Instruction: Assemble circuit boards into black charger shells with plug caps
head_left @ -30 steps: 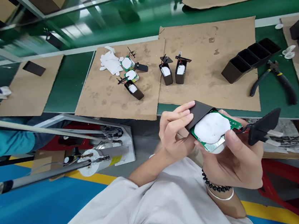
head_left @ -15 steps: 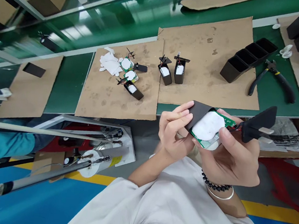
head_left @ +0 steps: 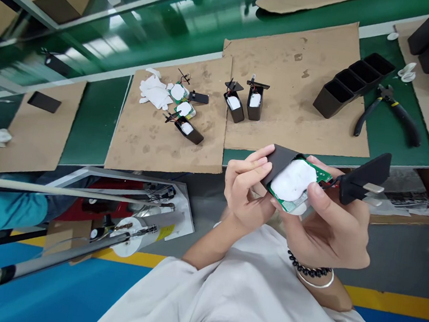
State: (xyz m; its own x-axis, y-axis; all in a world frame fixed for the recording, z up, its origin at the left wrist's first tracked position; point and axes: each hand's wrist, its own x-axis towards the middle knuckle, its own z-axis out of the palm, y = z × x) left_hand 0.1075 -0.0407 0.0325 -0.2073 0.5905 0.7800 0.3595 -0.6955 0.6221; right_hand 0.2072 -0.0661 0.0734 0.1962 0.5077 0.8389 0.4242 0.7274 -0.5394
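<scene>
My left hand (head_left: 247, 193) is closed around a black plastic case (head_left: 279, 162), held tilted above the table's front edge. A green circuit board (head_left: 322, 175) sits partly inside the case's mouth, with a white putty-like lump (head_left: 293, 180) covering much of it. My right hand (head_left: 333, 229) pinches the board's outer end, thumb at the white lump. From that end, short wires lead to a black plug cover (head_left: 365, 178) with two metal prongs, above my right fingers. How deep the board reaches into the case is hidden.
Two black cases (head_left: 255, 103) with boards stand on the cardboard (head_left: 291, 128). Further left lie more boards (head_left: 185, 109), a filled case (head_left: 190, 131) and white gloves (head_left: 155, 91). Several hollow black cases (head_left: 336, 95) stand right, beside pliers (head_left: 389, 103). Another person's teal sleeve (head_left: 3, 209) shows left.
The whole view has shifted slightly, so the table things appear a little further left. Both hands keep the same hold, and the board sits about as before in the case.
</scene>
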